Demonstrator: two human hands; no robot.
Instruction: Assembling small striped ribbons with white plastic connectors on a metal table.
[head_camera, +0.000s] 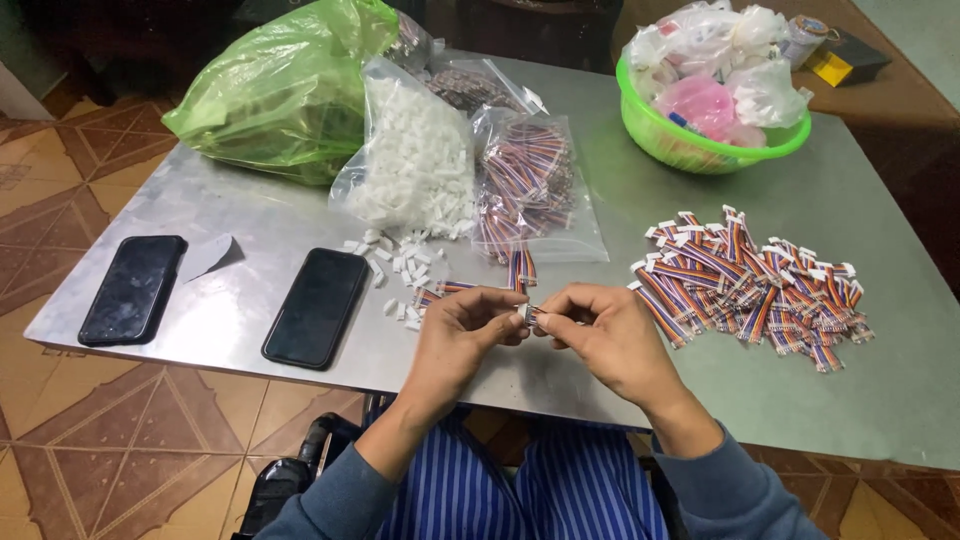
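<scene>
My left hand (462, 336) and my right hand (610, 335) meet over the near edge of the metal table (240, 240), fingertips pinched together on a short multicoloured ribbon cable with a white connector (531, 316). Just beyond my hands lie a few loose ribbon cables (520, 268) and scattered white plastic connectors (398, 262). To the right of my right hand sits a heap of finished ribbon cables (755, 285) with white ends.
Two black phones (134, 288) (317, 305) lie on the left. At the back are a clear bag of white connectors (415, 160), a clear bag of cables (528, 180), a green plastic bag (285, 90) and a green basket (700, 148) of plastic bags.
</scene>
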